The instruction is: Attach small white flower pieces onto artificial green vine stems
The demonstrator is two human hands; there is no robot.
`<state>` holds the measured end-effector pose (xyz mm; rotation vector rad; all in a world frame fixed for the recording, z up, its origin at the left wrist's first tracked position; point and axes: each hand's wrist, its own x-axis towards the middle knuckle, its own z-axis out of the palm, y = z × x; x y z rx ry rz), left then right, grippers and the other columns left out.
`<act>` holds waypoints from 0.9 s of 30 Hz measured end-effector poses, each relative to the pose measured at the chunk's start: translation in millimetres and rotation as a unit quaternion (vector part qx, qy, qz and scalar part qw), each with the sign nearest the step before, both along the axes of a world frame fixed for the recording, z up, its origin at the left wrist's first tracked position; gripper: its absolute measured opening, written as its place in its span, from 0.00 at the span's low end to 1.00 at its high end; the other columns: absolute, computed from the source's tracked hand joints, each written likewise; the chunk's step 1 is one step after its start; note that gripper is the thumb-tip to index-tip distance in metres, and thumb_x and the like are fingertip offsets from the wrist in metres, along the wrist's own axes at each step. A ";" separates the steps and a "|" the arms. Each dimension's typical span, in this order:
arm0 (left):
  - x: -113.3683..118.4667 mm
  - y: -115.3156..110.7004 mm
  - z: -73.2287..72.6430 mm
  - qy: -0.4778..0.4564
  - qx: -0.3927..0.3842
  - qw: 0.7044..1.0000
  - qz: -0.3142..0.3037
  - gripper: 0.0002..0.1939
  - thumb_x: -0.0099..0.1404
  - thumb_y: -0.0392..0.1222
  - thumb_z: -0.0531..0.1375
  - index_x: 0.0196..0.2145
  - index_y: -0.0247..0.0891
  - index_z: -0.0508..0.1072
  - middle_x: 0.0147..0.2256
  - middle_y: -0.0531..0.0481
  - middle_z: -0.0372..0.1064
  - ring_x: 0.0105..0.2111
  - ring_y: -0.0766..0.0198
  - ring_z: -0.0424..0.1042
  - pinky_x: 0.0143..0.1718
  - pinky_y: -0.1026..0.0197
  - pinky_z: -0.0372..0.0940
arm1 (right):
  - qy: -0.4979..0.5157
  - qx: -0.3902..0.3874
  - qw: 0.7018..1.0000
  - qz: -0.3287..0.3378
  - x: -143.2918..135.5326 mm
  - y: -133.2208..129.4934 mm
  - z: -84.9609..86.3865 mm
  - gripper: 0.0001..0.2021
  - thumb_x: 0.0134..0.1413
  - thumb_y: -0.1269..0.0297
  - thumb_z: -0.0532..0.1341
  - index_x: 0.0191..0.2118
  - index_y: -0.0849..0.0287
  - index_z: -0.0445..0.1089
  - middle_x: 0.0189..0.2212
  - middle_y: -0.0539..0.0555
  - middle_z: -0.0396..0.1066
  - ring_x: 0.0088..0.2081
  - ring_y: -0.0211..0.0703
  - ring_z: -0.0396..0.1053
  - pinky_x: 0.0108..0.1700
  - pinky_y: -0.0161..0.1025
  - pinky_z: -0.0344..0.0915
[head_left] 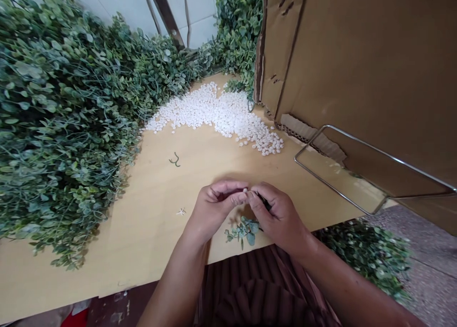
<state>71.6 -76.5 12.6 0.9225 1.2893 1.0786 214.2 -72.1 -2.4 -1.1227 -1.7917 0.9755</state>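
Over the near edge of the table, my two hands meet at the fingertips. My left hand [213, 208] pinches a tiny white piece [245, 190] between thumb and fingers. Closed around the stem of an artificial leaf sprig is my right hand [280, 217]; its thumb and forefinger touch the left fingertips. Green leaves of the sprig [246, 231] hang below the right hand, and most of its stem is hidden in the palm. Farther back lies a broad pile of small white plastic pieces [221, 113].
Bushy artificial greenery [71, 103] fills the left side. A large cardboard box [364, 70] stands at right, with a bent metal wire frame [332, 179] before it. On the tabletop [150, 184] lie a green stem scrap [174, 160] and a white star-shaped bit [181, 212]. More greenery [367, 255] sits below right.
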 end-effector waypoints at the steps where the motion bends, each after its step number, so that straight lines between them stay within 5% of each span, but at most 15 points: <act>1: -3.8 -3.2 2.9 0.019 0.019 1.000 0.008 0.11 0.48 0.43 0.67 0.31 0.37 0.78 0.30 0.48 0.75 0.29 0.66 0.72 0.33 0.64 0.68 | 0.002 -0.007 1.000 -0.006 -0.2 0.1 -0.1 0.12 0.57 0.67 0.50 0.22 0.58 0.58 0.19 0.47 0.58 0.24 0.34 0.58 0.27 0.32 0.56; 7: -23.3 -29.9 26.4 0.179 0.144 0.973 -0.030 0.12 0.51 0.41 0.66 0.35 0.40 0.77 0.32 0.48 0.70 0.31 0.65 0.70 0.33 0.64 0.66 | 0.038 -0.038 0.996 -0.069 -2.5 0.9 -0.3 0.11 0.58 0.62 0.51 0.25 0.58 0.60 0.20 0.47 0.60 0.23 0.34 0.59 0.27 0.32 0.57; 10: -15.7 -34.7 25.0 0.236 0.147 0.959 -0.058 0.11 0.50 0.36 0.66 0.34 0.39 0.77 0.31 0.48 0.71 0.31 0.64 0.70 0.34 0.64 0.65 | 0.051 -0.047 0.995 -0.075 -2.2 0.4 -0.4 0.09 0.55 0.60 0.55 0.28 0.59 0.62 0.23 0.49 0.64 0.26 0.36 0.63 0.29 0.33 0.60; 20: -1.0 -21.6 11.1 0.129 0.099 0.987 0.016 0.03 0.53 0.33 0.63 0.26 0.38 0.76 0.26 0.51 0.70 0.27 0.68 0.68 0.30 0.67 0.64 | 0.061 0.026 0.997 0.043 6.3 0.2 -0.2 0.05 0.48 0.70 0.58 0.33 0.60 0.67 0.31 0.54 0.66 0.36 0.42 0.65 0.38 0.40 0.64; 27: 5.8 -12.3 13.6 0.044 0.027 0.998 0.028 0.07 0.49 0.35 0.66 0.29 0.36 0.75 0.23 0.53 0.71 0.23 0.70 0.68 0.27 0.68 0.65 | 0.115 -0.069 0.990 0.041 6.1 -4.4 -2.8 0.05 0.54 0.66 0.56 0.29 0.60 0.66 0.24 0.48 0.62 0.26 0.35 0.63 0.31 0.34 0.65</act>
